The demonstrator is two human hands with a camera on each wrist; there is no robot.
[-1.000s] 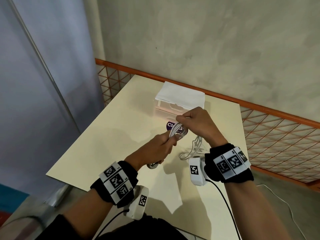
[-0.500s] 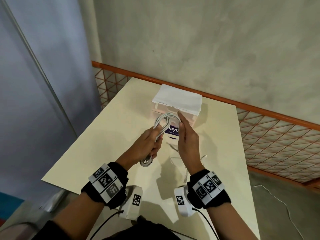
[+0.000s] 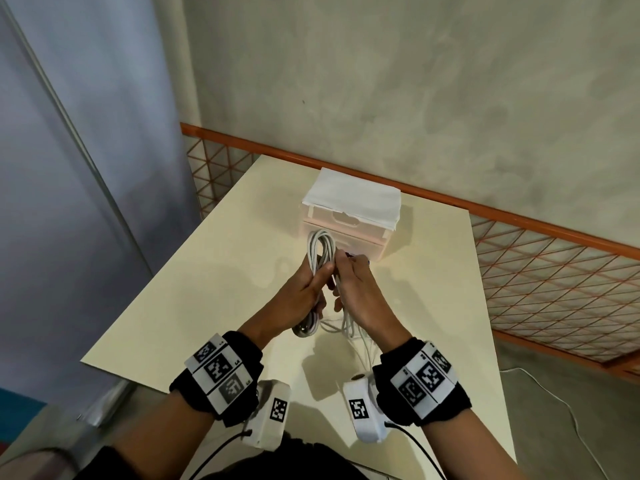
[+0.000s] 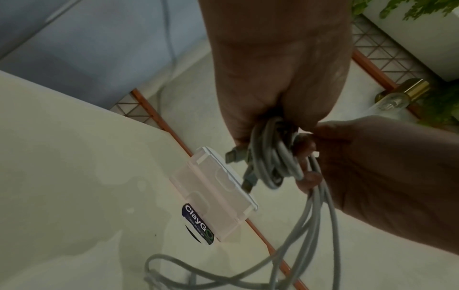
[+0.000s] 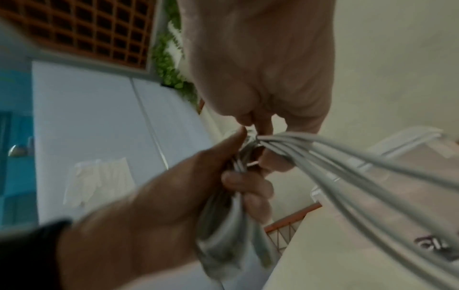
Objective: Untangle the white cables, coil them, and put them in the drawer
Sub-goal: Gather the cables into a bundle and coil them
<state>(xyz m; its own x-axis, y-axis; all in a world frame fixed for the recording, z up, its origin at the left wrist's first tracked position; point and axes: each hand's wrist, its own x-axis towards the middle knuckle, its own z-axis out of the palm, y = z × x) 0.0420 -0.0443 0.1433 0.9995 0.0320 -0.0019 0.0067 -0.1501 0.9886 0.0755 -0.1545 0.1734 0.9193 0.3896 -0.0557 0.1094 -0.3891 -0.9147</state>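
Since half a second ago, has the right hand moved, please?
Yes: the right hand has closed in leftward onto the coiled white cable, in front of the drawer box.

The white cables (image 3: pixel 322 252) are gathered into a coil of several loops, standing upright at the centre of the head view, just in front of the drawer unit (image 3: pixel 349 225). Loose strands (image 3: pixel 349 327) trail down from the coil to the counter (image 3: pixel 207 289). Two plugs (image 4: pixel 238 157) stick out of the bundle. The unit is pale pink and translucent, with its two drawers closed.
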